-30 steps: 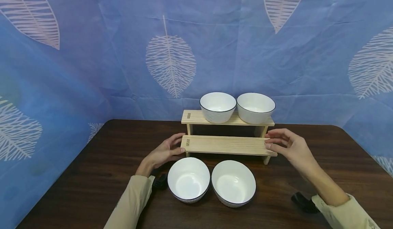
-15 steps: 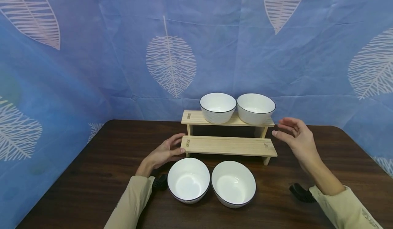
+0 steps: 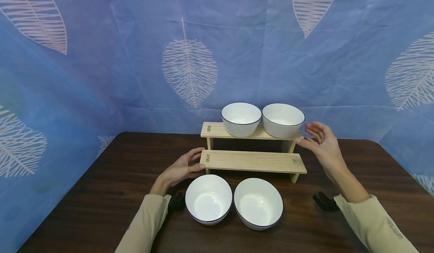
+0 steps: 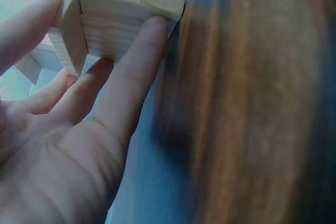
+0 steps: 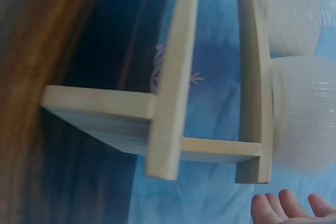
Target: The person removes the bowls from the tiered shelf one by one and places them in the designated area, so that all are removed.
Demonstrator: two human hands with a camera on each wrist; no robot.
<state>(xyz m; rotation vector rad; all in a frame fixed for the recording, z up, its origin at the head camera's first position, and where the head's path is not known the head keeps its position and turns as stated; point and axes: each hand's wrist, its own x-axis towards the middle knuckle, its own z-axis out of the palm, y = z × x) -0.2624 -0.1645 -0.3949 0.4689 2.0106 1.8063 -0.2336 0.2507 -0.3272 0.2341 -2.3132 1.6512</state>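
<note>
A two-tier wooden rack (image 3: 252, 160) stands on the dark table. My left hand (image 3: 179, 169) holds the left end of its lower board, thumb toward the front edge and fingers behind; in the left wrist view the fingers (image 4: 134, 69) touch the wood at that end. My right hand (image 3: 323, 147) is raised beside the right end of the upper board, fingers loosely bent around nothing. The right wrist view shows the fingertips (image 5: 289, 203) a little apart from the rack. Two white dark-rimmed bowls, a left one (image 3: 240, 123) and a right one (image 3: 283, 123), sit on the upper board.
Two more white bowls, a left one (image 3: 208, 200) and a right one (image 3: 258, 204), stand on the table (image 3: 101, 207) in front of the rack. A blue cloth with leaf prints (image 3: 135, 57) hangs behind the table.
My right hand has let go of the lower board's right end, moved away to the right, then up and back toward the upper board. The left hand, rack and bowls stay put.
</note>
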